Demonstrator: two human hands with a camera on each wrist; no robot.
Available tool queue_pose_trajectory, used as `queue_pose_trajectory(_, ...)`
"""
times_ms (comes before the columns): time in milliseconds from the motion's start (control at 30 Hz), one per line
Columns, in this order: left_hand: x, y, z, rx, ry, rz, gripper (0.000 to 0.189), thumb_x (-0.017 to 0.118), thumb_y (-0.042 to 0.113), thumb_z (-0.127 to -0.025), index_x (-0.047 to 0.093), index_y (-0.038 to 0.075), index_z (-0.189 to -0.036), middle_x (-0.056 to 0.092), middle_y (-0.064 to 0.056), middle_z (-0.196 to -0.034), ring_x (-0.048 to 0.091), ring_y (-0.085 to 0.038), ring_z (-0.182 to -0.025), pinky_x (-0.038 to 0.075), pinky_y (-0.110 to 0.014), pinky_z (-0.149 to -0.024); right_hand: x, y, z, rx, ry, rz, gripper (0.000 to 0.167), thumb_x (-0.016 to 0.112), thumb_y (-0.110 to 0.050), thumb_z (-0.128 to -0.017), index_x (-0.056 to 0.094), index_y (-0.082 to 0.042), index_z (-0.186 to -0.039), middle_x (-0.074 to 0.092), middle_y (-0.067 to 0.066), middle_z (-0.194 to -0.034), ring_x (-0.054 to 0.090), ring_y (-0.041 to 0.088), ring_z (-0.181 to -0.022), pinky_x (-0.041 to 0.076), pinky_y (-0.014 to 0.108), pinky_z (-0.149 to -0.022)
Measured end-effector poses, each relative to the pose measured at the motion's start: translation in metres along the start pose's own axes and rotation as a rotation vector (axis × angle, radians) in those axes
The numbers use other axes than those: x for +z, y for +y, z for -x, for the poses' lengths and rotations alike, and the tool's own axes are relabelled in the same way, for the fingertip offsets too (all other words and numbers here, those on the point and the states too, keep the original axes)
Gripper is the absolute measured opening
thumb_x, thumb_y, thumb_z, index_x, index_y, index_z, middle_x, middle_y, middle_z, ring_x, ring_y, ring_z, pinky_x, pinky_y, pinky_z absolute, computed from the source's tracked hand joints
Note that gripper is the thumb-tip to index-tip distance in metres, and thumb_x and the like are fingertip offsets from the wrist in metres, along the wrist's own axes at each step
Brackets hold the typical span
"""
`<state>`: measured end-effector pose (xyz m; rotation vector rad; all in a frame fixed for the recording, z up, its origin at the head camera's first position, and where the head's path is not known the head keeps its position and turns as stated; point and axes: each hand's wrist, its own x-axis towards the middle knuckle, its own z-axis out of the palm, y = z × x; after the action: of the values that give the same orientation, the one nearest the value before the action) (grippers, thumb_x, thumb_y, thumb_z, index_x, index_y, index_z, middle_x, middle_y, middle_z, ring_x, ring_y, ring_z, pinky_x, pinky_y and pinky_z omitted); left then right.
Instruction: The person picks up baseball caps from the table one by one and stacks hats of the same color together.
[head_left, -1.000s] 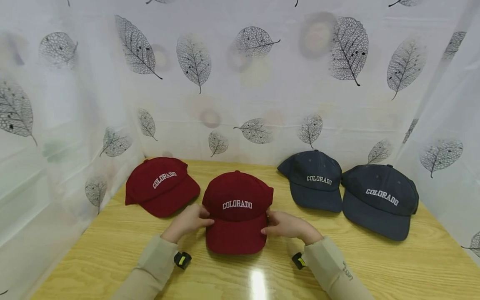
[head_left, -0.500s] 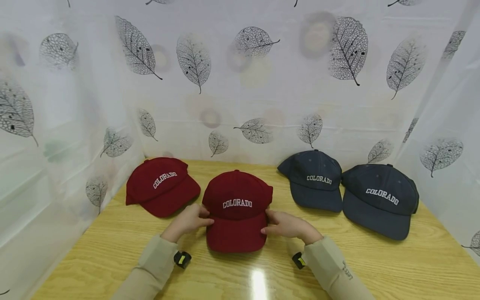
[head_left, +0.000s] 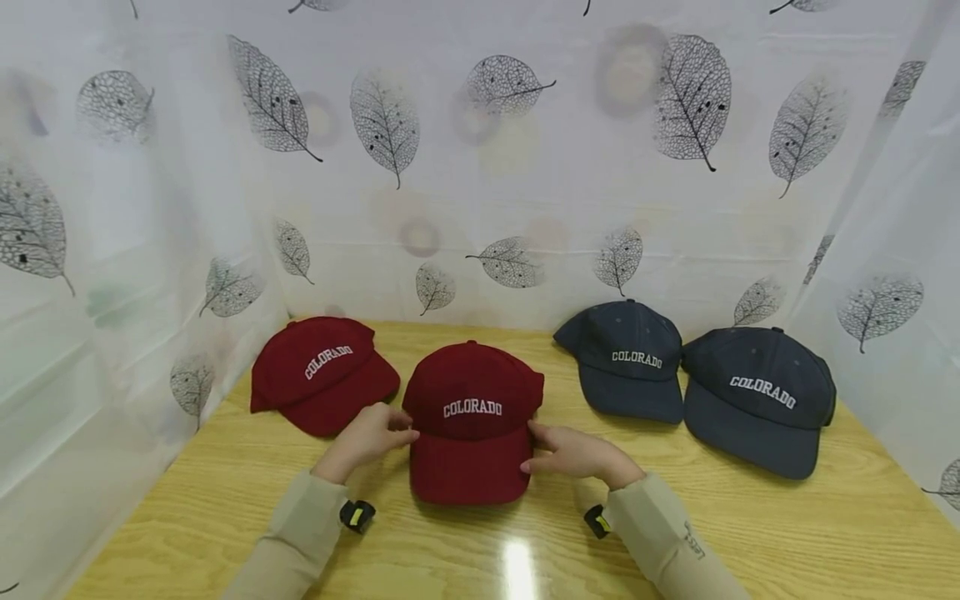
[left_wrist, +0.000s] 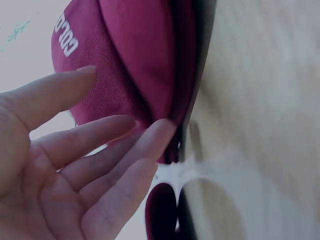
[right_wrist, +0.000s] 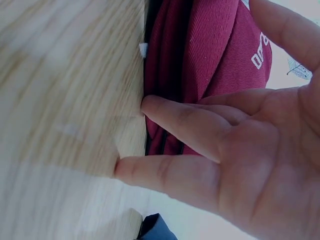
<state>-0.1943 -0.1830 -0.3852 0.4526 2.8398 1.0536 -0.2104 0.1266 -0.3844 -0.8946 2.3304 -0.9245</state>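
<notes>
A dark red baseball cap (head_left: pixel 473 383) with white COLORADO lettering sits on the table, its brim toward me. In the right wrist view, layered red edges (right_wrist: pixel 172 45) show beneath its brim, close over the wood. My left hand (head_left: pixel 367 442) is at the cap's left side, fingers spread and thumb apart from the brim. At the opposite side is my right hand (head_left: pixel 577 452), its fingers extended along the cap and the thumb by the brim edge. One finger (right_wrist: pixel 165 175) of the right hand reaches down to the tabletop.
Another dark red cap (head_left: pixel 318 375) lies at the back left, close to my left hand. Two navy caps, a smaller-looking one (head_left: pixel 626 362) and one farther right (head_left: pixel 757 400), lie side by side. A leaf-print curtain (head_left: pixel 480 183) borders the wooden table (head_left: pixel 187 517).
My left hand has drawn slightly left from the red cap, its thumb coming off the brim. The right hand and the caps stay nearly where they were.
</notes>
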Motion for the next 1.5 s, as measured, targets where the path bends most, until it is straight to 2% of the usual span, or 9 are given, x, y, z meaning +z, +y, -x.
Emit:
queue_pose_trajectory(133,-0.008,-0.006,0.001,0.034,0.106,-0.03,0.018,0.062,0.012,-0.082,0.065,-0.003,-0.093,0.064,-0.008,-0.087,0.06,-0.021,-0.081,0.047,-0.036,-0.07,0.0,0.0,0.0,0.011,-0.008,-0.014,0.075,0.058,-0.027,-0.086,0.019,0.018,-0.131,0.031,0.027,-0.133,0.032,0.032,-0.122,0.026,0.043,-0.097)
queue_pose_trajectory(300,-0.017,-0.017,0.002,0.018,0.245,-0.104,0.02,0.064,0.01,-0.08,0.063,-0.005,-0.093,0.063,-0.013,-0.089,0.059,-0.025,-0.082,0.045,-0.039,-0.073,0.001,0.0,0.0,0.013,-0.027,-0.044,0.075,0.058,-0.026,-0.086,0.017,0.017,-0.132,0.031,0.026,-0.134,0.033,0.031,-0.122,0.026,0.043,-0.098)
queue_pose_trajectory(500,-0.025,-0.029,0.007,-0.05,0.305,-0.154,0.02,0.064,0.008,-0.08,0.062,-0.005,-0.095,0.062,-0.016,-0.093,0.057,-0.029,-0.088,0.044,-0.042,-0.075,0.001,0.002,-0.001,0.01,-0.032,-0.026,0.075,0.057,-0.027,-0.086,0.017,0.017,-0.132,0.032,0.025,-0.134,0.034,0.03,-0.122,0.026,0.043,-0.097)
queue_pose_trajectory(700,-0.031,-0.037,0.009,-0.063,0.374,-0.182,0.022,0.065,0.006,-0.078,0.062,-0.006,-0.095,0.061,-0.018,-0.093,0.057,-0.032,-0.088,0.043,-0.044,-0.074,0.002,0.003,-0.001,0.003,-0.03,-0.017,0.075,0.057,-0.027,-0.086,0.018,0.017,-0.132,0.031,0.025,-0.134,0.034,0.03,-0.122,0.026,0.043,-0.097)
queue_pose_trajectory(967,-0.037,-0.042,0.009,-0.1,0.35,-0.196,0.025,0.065,0.006,-0.077,0.06,-0.008,-0.098,0.059,-0.022,-0.097,0.055,-0.035,-0.089,0.043,-0.045,-0.075,0.001,0.002,-0.001,0.004,-0.024,0.009,0.075,0.057,-0.028,-0.086,0.018,0.018,-0.131,0.031,0.026,-0.134,0.033,0.03,-0.122,0.026,0.043,-0.097)
queue_pose_trajectory(1200,-0.036,-0.046,0.008,-0.068,0.312,-0.21,0.029,0.067,0.005,-0.076,0.059,-0.009,-0.1,0.057,-0.023,-0.099,0.053,-0.036,-0.093,0.041,-0.046,-0.078,0.001,0.002,0.0,0.011,-0.02,0.025,0.075,0.058,-0.029,-0.086,0.019,0.017,-0.131,0.03,0.027,-0.134,0.032,0.031,-0.123,0.026,0.044,-0.097)
queue_pose_trajectory(1333,-0.036,-0.046,0.007,-0.053,0.291,-0.252,0.031,0.067,0.005,-0.075,0.058,-0.009,-0.101,0.056,-0.024,-0.101,0.05,-0.037,-0.096,0.04,-0.047,-0.08,0.0,0.001,0.0,0.01,-0.021,0.027,0.075,0.058,-0.028,-0.086,0.019,0.017,-0.131,0.031,0.027,-0.134,0.033,0.031,-0.122,0.026,0.043,-0.097)
queue_pose_trajectory(1500,-0.035,-0.042,0.006,-0.047,0.285,-0.35,0.032,0.068,0.006,-0.074,0.058,-0.008,-0.102,0.055,-0.022,-0.103,0.048,-0.038,-0.099,0.04,-0.047,-0.081,-0.001,0.0,0.0,0.011,-0.024,0.027,0.075,0.057,-0.028,-0.086,0.019,0.017,-0.131,0.03,0.026,-0.134,0.032,0.03,-0.123,0.026,0.043,-0.097)
